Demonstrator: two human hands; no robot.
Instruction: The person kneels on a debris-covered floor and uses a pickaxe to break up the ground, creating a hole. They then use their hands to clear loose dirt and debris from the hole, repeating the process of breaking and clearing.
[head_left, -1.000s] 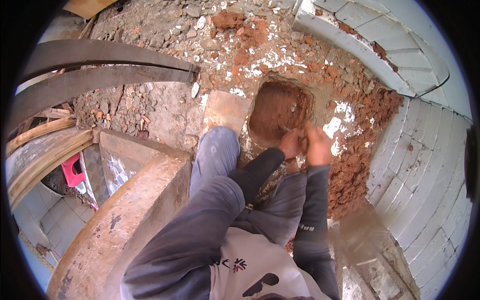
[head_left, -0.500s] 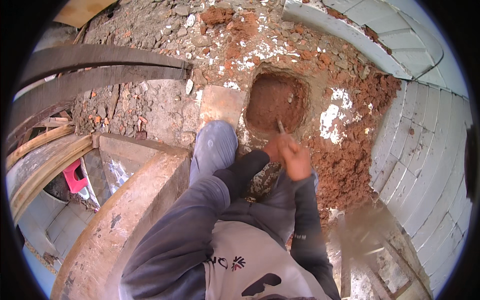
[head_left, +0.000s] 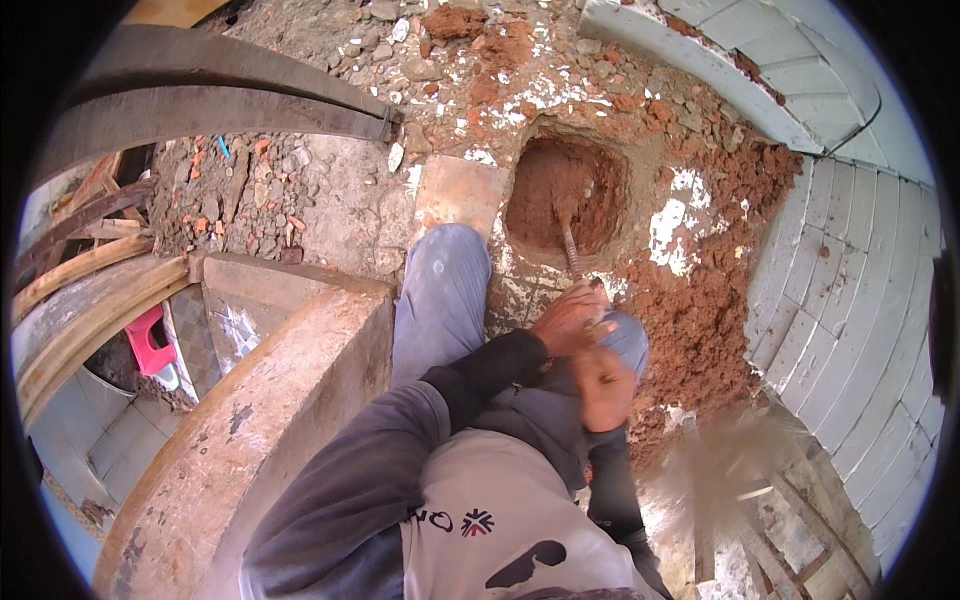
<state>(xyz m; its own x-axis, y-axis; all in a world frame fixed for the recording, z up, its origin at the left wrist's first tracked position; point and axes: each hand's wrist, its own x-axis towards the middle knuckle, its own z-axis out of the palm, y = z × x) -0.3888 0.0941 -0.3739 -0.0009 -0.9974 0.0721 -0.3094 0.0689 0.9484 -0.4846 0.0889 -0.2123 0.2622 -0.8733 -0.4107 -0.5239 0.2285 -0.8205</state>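
A ribbed steel bar [head_left: 571, 245] slants down from my hands into a squarish hole [head_left: 540, 190] dug in reddish earth. Its lower end is coated with soil and meets the hole's near side. My left hand [head_left: 568, 318] is closed around the bar just short of the hole's near rim. Closer to my body, my right hand [head_left: 604, 386] is curled and slightly blurred, apparently around the bar's upper part. The fingers hide most of the bar there.
Loose red soil [head_left: 690, 340] is heaped right of the hole, beside a grey plank-like surface [head_left: 820, 270]. A flat slab [head_left: 455, 190] lies left of it. Dark wooden beams [head_left: 240, 110], rubble [head_left: 230, 200] and a low concrete wall [head_left: 270, 390] stand at left.
Both hands have drawn back toward my body, exposing more of the bar. The right hand has moved nearer to me, apart from the left. The view has shifted slightly.
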